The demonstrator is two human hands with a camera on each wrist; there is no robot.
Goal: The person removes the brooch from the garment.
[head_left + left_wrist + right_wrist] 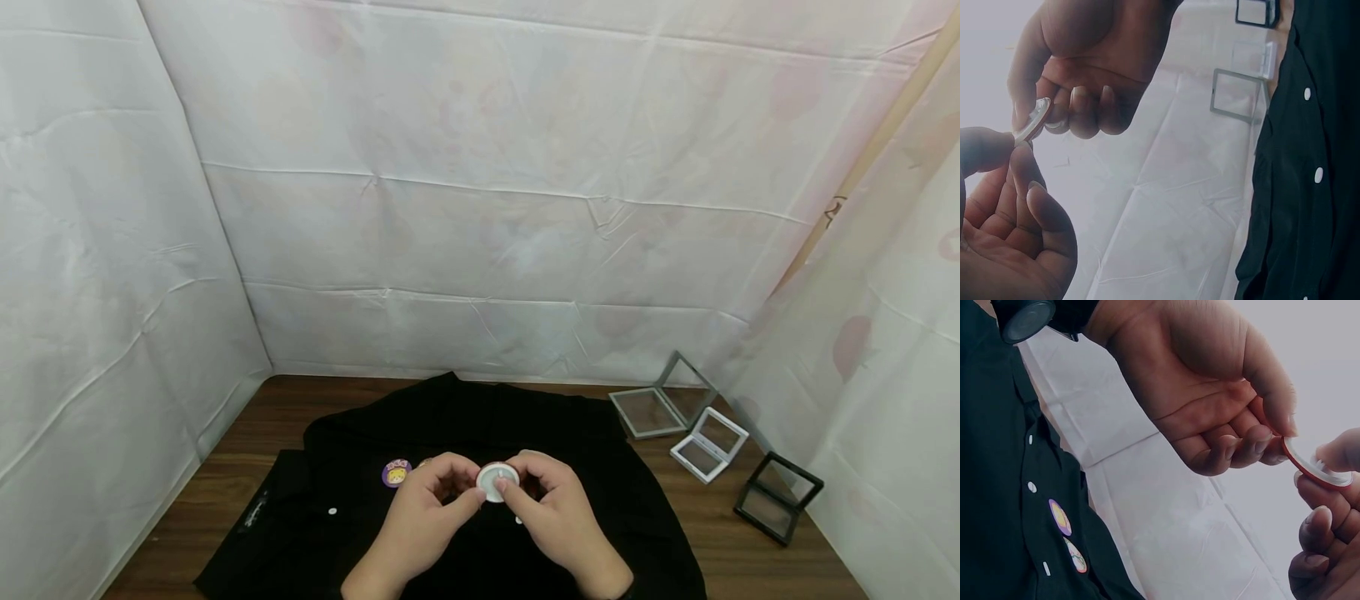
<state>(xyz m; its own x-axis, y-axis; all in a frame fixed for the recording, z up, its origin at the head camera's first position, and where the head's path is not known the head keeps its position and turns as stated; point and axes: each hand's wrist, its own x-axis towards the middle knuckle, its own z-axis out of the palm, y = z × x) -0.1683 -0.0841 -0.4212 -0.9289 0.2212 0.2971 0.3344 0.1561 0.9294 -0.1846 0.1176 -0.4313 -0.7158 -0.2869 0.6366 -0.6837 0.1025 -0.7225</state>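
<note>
Both hands hold a round pin badge (pixel 497 482) between them above a black button-up shirt (pixel 457 417). Its white back faces up, and a red edge shows in the right wrist view. My left hand (pixel 431 510) pinches the badge's left rim between thumb and fingertips. On the other side my right hand (pixel 553 510) pinches it, with the thumb (pixel 1338 453) over the back near the pin. A purple badge (pixel 1060 516) with a yellow figure lies on the shirt. Beside it is a second badge (pixel 1076 555), mostly hidden by the left hand in the head view.
Three hinged square frames, like folding mirrors, stand open at the table's right: a grey one (pixel 651 434), a white one (pixel 693 471) and a black one (pixel 765 532). White sheeting (pixel 480 233) surrounds the brown wooden table (pixel 757 575).
</note>
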